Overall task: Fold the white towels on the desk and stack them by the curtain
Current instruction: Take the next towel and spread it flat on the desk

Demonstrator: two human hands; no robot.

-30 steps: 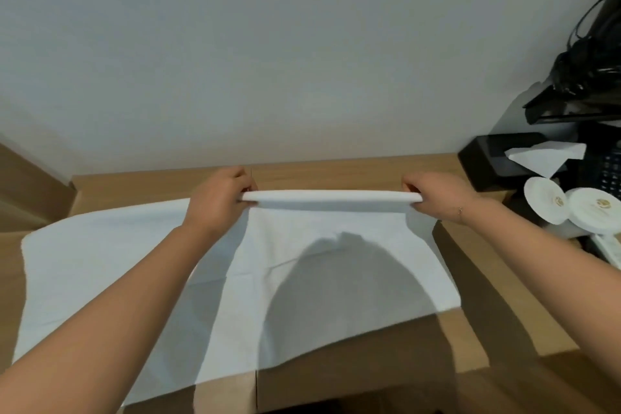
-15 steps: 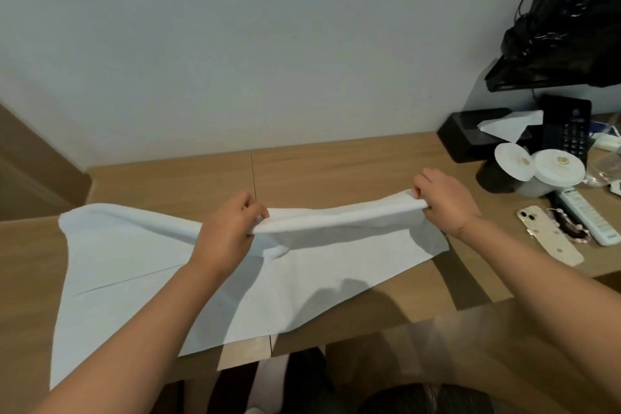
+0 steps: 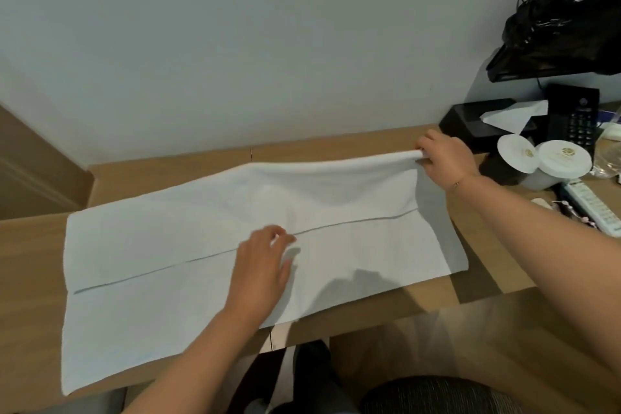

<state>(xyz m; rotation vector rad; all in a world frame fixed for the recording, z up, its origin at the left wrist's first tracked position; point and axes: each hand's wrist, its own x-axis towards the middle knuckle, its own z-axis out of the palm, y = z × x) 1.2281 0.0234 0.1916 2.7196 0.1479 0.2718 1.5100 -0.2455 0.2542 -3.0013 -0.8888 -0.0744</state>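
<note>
A white towel (image 3: 161, 245) lies spread across the wooden desk (image 3: 336, 151), its far half folded towards me so that an edge line runs across its middle. My right hand (image 3: 443, 158) grips the towel's far right corner and holds it a little above the desk. My left hand (image 3: 265, 265) is over the middle of the towel at the fold's edge, fingers spread and relaxed, holding nothing. No curtain is in view.
At the right end of the desk stand a black tissue box (image 3: 477, 124), two cups with white lids (image 3: 544, 161), a black phone set (image 3: 574, 118) and a white remote (image 3: 594, 208). A black bag (image 3: 564, 20) hangs above. A chair seat (image 3: 437, 397) is below.
My left hand has let go of the towel edge and dropped to the towel's middle. The far half now lies folded over the near half. My right hand moved right and away, still gripping.
</note>
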